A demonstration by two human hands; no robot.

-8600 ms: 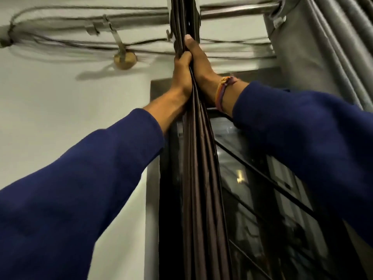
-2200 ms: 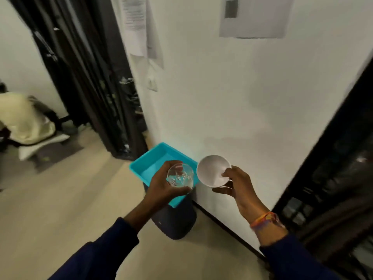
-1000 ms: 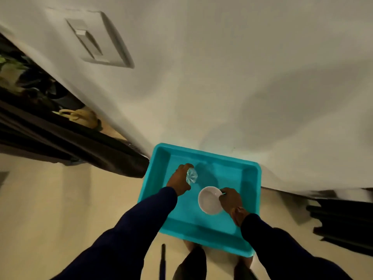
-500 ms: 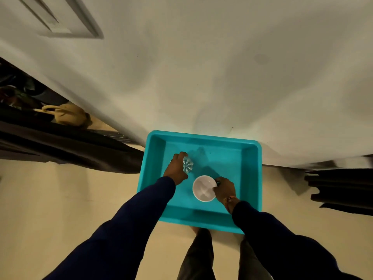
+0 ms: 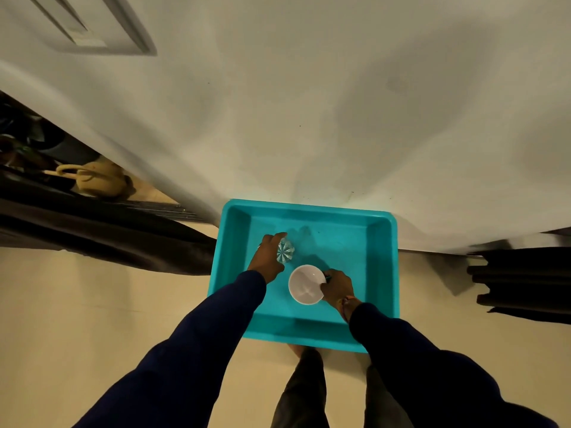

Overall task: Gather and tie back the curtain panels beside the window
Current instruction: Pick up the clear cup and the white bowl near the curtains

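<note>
- While both hands work inside the teal tray (image 5: 383, 273), the left hand (image 5: 266, 257) wraps a clear glass (image 5: 285, 250) and the right hand (image 5: 337, 285) pinches a white bowl's (image 5: 304, 285) rim.
- Dark curtain panels (image 5: 522, 285) hang right of the tray, well apart, folds running along the wall (image 5: 309, 103).
- More dark cloth (image 5: 108, 242) lies left of the tray.
- Right hand looks nearer the right panels; both hands are occupied.

A clear glass (image 5: 285, 251) and white bowl (image 5: 306, 284) sit inside a turquoise tray (image 5: 383, 273).
</note>
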